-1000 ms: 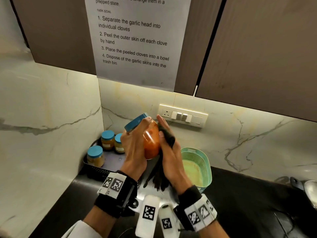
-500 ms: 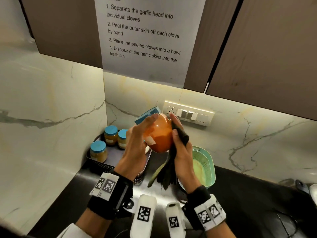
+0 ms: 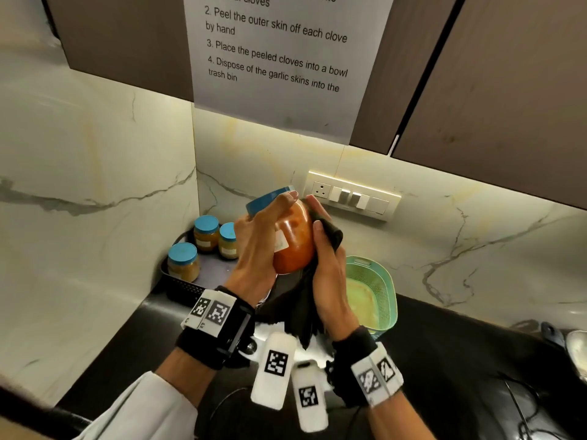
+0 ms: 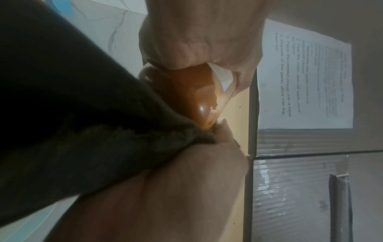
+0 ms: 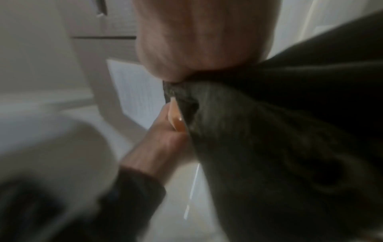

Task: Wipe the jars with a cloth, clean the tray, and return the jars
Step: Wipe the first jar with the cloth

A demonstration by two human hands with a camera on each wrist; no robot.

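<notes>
**Jar held up and wrapped in cloth above the worktop corner**

Fingers [image 3: 287, 198] of the left hand [image 3: 257, 246] curl round a glass jar of orange paste with a blue lid [image 3: 293, 242], holding it tilted in the air, lid toward the far left. The right hand [image 3: 327, 268] presses a dark cloth [image 3: 332, 233] against the jar's right side, fingers and thumb closed on the fabric, whose loose end hangs down toward the black worktop [image 3: 444, 344]. In the far left corner a dark perforated plastic tray [image 3: 184, 289] carries three smaller blue-lidded glass jars [image 3: 183, 262]. A light green plastic basket [image 3: 374, 290] sits just right of the hands.
</notes>
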